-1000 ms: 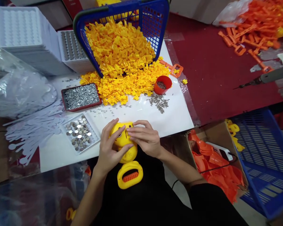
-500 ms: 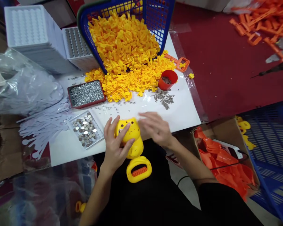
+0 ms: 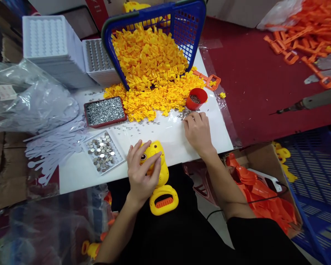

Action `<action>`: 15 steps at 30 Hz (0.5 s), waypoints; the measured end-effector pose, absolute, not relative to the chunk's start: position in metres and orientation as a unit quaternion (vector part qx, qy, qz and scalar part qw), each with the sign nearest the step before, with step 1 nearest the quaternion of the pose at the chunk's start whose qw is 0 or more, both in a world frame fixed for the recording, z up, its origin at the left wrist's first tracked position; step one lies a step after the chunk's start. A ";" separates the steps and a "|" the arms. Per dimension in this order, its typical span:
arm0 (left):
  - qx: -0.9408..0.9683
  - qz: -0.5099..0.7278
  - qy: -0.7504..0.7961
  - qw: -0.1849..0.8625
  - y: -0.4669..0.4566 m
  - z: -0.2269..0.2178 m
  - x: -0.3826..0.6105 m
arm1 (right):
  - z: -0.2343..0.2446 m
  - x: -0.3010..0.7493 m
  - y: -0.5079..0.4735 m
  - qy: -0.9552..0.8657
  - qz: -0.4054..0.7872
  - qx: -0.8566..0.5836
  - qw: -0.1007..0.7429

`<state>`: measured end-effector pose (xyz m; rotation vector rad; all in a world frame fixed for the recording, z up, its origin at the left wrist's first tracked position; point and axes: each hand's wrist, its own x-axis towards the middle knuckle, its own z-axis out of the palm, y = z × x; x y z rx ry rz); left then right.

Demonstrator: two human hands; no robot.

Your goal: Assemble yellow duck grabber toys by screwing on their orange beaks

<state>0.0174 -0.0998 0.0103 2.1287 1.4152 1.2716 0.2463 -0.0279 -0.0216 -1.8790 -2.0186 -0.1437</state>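
At the table's front edge lies a yellow plastic toy [image 3: 163,173] with a cartoon eye and small holes. Its loop handle [image 3: 164,209] carries an orange trigger and hangs over the lap. My left hand [image 3: 143,171] is closed on the toy's upper left side, covering part of the face. My right hand [image 3: 198,133] rests on the white tabletop, fingers curled down at the loose screws [image 3: 182,115]. Its fingertips hide whatever they pinch. Just behind it stands a red cup [image 3: 196,99] with more screws inside.
A blue basket [image 3: 194,36] spills yellow clips [image 3: 154,96] across the back. On the left are a red tray of small metal parts [image 3: 105,112], a white tray of metal discs [image 3: 102,151] and white plastic strips [image 3: 53,147]. An electric screwdriver [image 3: 306,104] hangs at right.
My right hand has left the toy's side and moved away to the loose screws by the red cup, its fingers now curled. My left hand stays on the toy. The view has shifted slightly.
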 end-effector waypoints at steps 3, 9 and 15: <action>0.739 0.448 0.483 0.141 -0.100 0.009 0.023 | -0.022 0.258 -0.023 -0.733 -0.039 -0.652 0.189; 0.745 0.451 0.471 0.143 -0.102 0.009 0.028 | -0.023 0.265 -0.022 -0.747 -0.027 -0.632 0.205; 0.744 0.456 0.462 0.159 -0.103 0.007 0.024 | -0.018 0.255 -0.028 -0.765 -0.084 -0.625 0.129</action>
